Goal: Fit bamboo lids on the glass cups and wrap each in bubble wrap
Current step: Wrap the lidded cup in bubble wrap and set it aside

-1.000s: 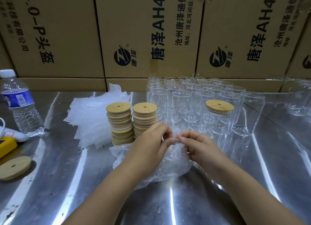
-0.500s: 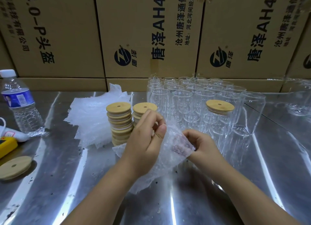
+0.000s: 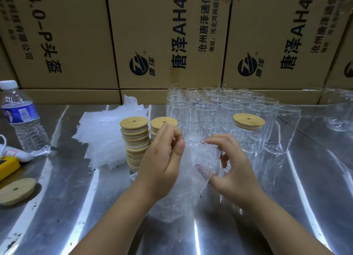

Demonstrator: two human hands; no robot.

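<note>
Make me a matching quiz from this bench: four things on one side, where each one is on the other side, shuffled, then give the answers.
Things
1. water bottle
2. loose bamboo lid
3. bubble wrap sheet
4. lidded glass cup

Places
A. gripped by the left hand and right hand
B. standing upright at the far left of the table
C. in the front row of the glass cups
D. lying flat on its own, near left

Pairs: 1-B, 2-D, 3-A, 4-C

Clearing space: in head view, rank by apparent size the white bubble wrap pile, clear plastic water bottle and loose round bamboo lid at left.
1. white bubble wrap pile
2. clear plastic water bottle
3. loose round bamboo lid, though nearest
</note>
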